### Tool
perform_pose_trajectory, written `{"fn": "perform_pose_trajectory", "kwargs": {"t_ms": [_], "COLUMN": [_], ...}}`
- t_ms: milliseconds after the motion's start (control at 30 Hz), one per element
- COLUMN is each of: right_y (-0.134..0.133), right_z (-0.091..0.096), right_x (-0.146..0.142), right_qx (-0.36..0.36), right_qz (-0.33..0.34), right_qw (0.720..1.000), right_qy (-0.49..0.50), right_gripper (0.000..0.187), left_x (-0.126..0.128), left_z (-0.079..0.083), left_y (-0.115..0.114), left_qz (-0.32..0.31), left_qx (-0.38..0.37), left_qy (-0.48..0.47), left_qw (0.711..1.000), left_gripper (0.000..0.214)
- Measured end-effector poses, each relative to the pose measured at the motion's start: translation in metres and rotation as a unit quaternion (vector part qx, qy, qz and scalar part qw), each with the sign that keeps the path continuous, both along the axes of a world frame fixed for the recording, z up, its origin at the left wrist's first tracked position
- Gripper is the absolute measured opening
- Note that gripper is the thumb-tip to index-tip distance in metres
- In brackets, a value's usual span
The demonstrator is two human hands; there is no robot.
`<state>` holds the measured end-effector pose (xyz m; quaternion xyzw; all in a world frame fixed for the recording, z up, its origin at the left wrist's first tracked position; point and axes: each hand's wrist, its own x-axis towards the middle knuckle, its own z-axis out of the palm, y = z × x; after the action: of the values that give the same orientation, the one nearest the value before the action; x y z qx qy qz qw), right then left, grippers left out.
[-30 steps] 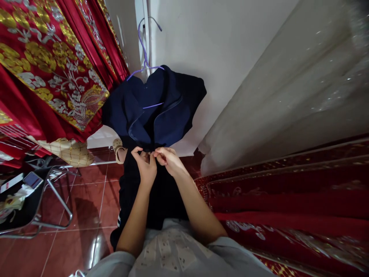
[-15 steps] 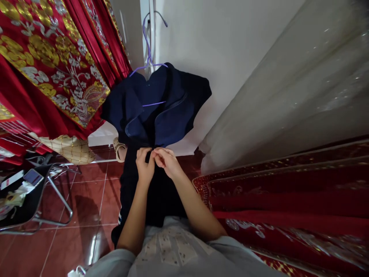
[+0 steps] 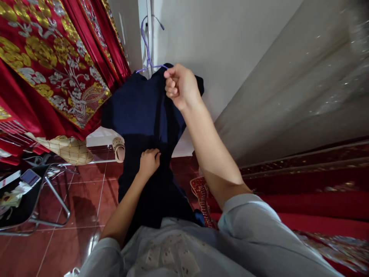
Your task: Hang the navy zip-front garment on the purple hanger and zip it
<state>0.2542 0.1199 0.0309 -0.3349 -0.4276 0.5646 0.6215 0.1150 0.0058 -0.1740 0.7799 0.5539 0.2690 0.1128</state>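
A dark navy garment (image 3: 135, 104) with short sleeves hangs from a purple wire hanger (image 3: 148, 61) in front of me. Lower on its front is my left hand (image 3: 150, 161), fingers curled closed on the dark cloth. My right hand (image 3: 183, 86) is raised by the garment's upper right side, close to the hanger's right arm. Its thumb and fingers are pinched together, and whatever they hold, if anything, is too small to make out. The right forearm hides part of the garment's right side.
Red cloth with gold and silver embroidery (image 3: 57, 65) hangs at the left. A black chair (image 3: 29, 204) with metal legs holds a phone (image 3: 30, 177) and papers. Pale sheer fabric (image 3: 273, 96) and red garments (image 3: 288, 204) line the right. A beige clog (image 3: 118, 148) shows beyond the garment.
My right hand has left the garment's lower front and risen to the upper right. My left hand stays low on the cloth. The garment's folded front panels now hang flatter.
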Motion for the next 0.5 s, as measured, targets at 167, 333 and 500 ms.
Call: {"fn": "perform_pose_trajectory", "kwargs": {"t_ms": [167,333,500], "right_y": [-0.013,-0.032,-0.033], "right_z": [-0.007,-0.021,-0.024], "right_x": [-0.011,-0.017,-0.017], "right_qx": [0.094,0.138,0.171], "right_qz": [0.009,0.011,-0.018], "right_qw": [0.993,0.98,0.971], "right_qy": [-0.073,-0.141,-0.166], "right_gripper": [0.033,0.033,0.035], "left_x": [-0.01,-0.02,-0.029], "left_z": [0.066,0.165,0.194], "left_y": [0.04,0.067,0.088], "left_qz": [-0.055,-0.098,-0.152], "left_qx": [0.089,0.284,0.31], "left_qy": [-0.112,-0.235,-0.126], "left_qw": [0.988,0.924,0.93], "left_gripper": [0.017,0.03,0.031]}}
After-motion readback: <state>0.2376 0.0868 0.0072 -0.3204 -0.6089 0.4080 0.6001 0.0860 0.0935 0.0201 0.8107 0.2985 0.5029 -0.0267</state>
